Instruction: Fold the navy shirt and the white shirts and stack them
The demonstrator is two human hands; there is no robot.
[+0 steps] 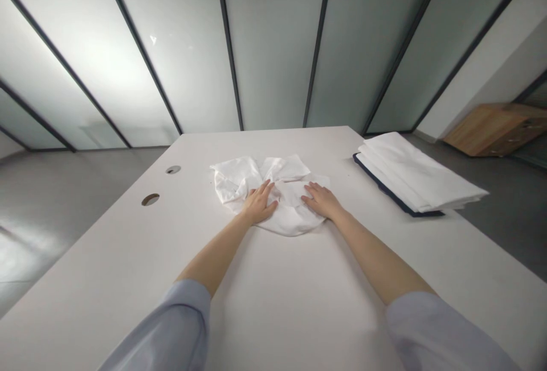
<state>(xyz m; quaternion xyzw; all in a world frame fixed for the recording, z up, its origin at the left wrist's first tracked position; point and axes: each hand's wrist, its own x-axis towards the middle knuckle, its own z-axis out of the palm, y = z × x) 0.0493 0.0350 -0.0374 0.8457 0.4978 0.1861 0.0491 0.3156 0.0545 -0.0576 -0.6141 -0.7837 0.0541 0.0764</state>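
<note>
A thin white cloth garment (pixel 290 220), crumpled and partly spread, lies on the white table (pixel 294 291) in front of me. Two flaps of it fan out toward the far side, and its near edge is rounded. My left hand (pixel 258 204) rests flat on its left part with the fingers spread. On its right part lies my right hand (pixel 322 201), palm down and fingers apart. Neither hand grips the fabric. Which kind of garment it is cannot be made out.
A stack of folded white cloth (pixel 414 171) with a dark blue piece (pixel 384 188) beneath it lies at the table's right edge. Two round cable holes, one (pixel 173 170) behind the other (pixel 150 199), are at the left. Beyond stand frosted glass panels (pixel 273 46) and a wooden cabinet (pixel 491 129).
</note>
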